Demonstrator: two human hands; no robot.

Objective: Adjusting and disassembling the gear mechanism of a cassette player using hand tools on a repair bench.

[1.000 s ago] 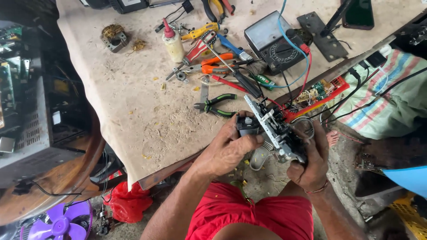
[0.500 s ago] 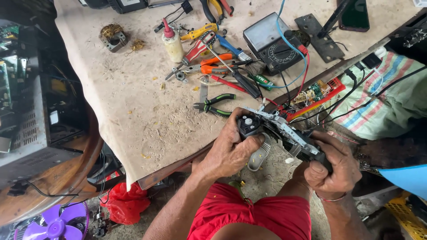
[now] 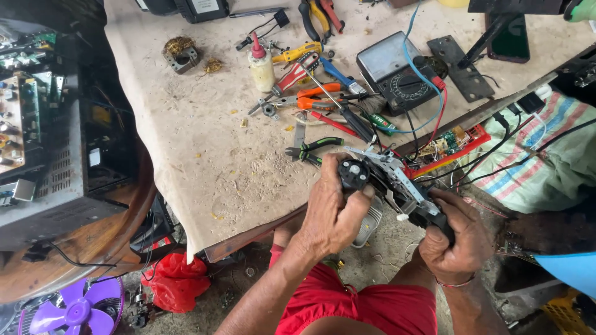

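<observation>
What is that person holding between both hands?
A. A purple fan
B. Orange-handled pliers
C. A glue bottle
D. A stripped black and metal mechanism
D: the left hand and right hand grip the two ends of the stripped mechanism, just off the table edge.

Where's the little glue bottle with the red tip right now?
In the head view, the glue bottle stands at the top middle of the table, just left of the yellow-handled tool.

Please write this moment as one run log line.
left hand: grips black round end of metal mechanism | right hand: grips its other end | below: table edge | nearby: green-handled pliers
</observation>
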